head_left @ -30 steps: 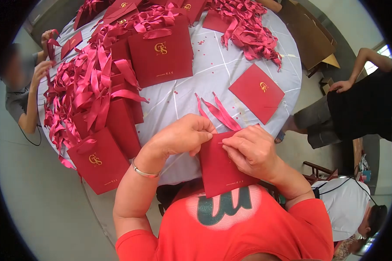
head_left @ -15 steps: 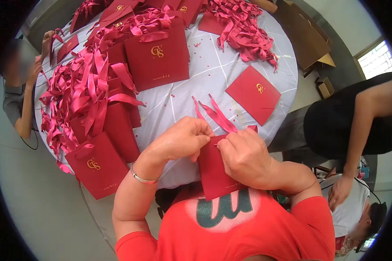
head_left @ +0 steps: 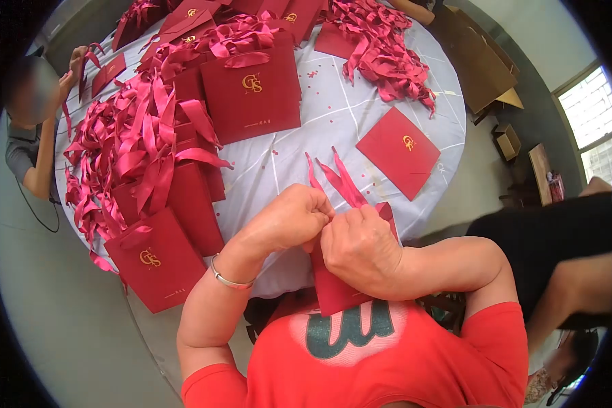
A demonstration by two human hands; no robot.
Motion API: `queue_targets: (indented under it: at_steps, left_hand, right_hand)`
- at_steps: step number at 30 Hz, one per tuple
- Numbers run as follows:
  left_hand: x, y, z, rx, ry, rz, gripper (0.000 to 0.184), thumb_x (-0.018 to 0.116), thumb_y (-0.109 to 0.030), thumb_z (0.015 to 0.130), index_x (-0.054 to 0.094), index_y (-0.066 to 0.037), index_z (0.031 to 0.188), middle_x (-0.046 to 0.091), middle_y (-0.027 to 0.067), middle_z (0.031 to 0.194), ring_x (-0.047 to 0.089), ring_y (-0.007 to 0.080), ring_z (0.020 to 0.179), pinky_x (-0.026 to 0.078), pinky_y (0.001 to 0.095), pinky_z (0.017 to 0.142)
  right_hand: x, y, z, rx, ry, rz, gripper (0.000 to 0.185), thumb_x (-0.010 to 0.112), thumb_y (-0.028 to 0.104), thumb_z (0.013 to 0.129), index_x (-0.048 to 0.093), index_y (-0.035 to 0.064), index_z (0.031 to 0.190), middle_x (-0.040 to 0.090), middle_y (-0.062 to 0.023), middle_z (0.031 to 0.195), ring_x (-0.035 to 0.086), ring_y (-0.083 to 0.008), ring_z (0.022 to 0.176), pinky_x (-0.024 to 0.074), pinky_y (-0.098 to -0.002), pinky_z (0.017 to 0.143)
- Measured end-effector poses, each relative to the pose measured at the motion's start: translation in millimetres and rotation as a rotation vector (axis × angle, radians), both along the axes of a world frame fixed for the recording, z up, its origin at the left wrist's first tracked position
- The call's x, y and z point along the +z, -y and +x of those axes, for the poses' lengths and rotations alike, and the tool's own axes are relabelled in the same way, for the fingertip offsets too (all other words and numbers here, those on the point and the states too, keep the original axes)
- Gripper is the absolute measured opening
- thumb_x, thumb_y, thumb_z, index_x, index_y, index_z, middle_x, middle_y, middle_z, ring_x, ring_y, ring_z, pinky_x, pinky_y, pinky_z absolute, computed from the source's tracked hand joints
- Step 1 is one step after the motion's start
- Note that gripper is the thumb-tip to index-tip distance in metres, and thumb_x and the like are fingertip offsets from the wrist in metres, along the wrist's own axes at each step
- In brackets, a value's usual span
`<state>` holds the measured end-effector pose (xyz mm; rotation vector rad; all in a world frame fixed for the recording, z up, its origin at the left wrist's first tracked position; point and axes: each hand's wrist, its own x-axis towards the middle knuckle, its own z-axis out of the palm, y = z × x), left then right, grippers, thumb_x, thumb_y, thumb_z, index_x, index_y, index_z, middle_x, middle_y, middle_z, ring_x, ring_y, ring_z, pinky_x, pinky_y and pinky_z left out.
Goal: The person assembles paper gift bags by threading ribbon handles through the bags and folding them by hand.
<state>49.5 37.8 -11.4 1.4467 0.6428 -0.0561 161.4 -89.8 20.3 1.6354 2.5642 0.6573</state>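
A red paper gift bag (head_left: 332, 289) lies against the table's front edge, close to my red shirt. My left hand (head_left: 296, 214) pinches at the bag's upper left corner, thumb and forefinger closed. Right beside it, my right hand (head_left: 362, 250) is curled over the bag's top, its fingertips meeting those of the left. What lies between the right fingertips is hidden. Loose pink ribbon (head_left: 345, 182) extends from behind the hands onto the white tablecloth.
Red gift bags (head_left: 251, 95) with pink ribbon handles crowd the table's left and back. A ribbon heap (head_left: 387, 58) lies at the back right, a flat bag (head_left: 400, 153) nearer. One person (head_left: 30, 143) sits at left; another in black (head_left: 544, 251) is at right.
My right hand has moved left across the bag's top to meet my left hand. The person in black at right has shifted, and the arm that hung down there has moved.
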Motion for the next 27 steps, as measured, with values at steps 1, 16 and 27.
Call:
queue_targets:
  at_steps: [1, 16, 27]
  left_hand:
    - [-1, 0, 0, 0.006, 0.001, 0.001, 0.014, 0.052, 0.002, 0.088, 0.066, 0.003, 0.091, 0.063, 0.0047, 0.068, 0.058, 0.0117, 0.051, 0.044, 0.0258, 0.046]
    - [8, -1, -4, -0.066, 0.0, -0.02, 0.015, 0.051, 0.0, 0.087, 0.065, 0.004, 0.088, 0.065, 0.009, 0.073, 0.067, 0.0164, 0.057, 0.047, 0.0286, 0.049]
    - [29, 9, -2, -0.077, -0.01, 0.144, 0.026, 0.069, -0.001, 0.084, 0.053, -0.001, 0.105, 0.063, 0.0033, 0.062, 0.063, 0.012, 0.049, 0.04, 0.0238, 0.042]
  right_hand:
    - [0, 0, -3, -0.016, 0.032, 0.017, 0.009, 0.061, 0.012, 0.068, 0.057, 0.0046, 0.065, 0.047, -0.0073, 0.06, 0.047, -0.0195, 0.057, 0.0376, -0.0336, 0.054]
    - [16, -28, 49, -0.143, -0.839, -0.588, 0.011, 0.072, 0.016, 0.075, 0.071, 0.0055, 0.08, 0.068, -0.0142, 0.078, 0.067, -0.0358, 0.075, 0.0519, -0.0441, 0.066]
    - [45, -72, 86, -0.402, -0.966, -1.199, 0.017, 0.06, 0.01, 0.089, 0.067, -0.0014, 0.099, 0.068, -0.0095, 0.081, 0.064, -0.0148, 0.07, 0.0511, -0.0305, 0.058]
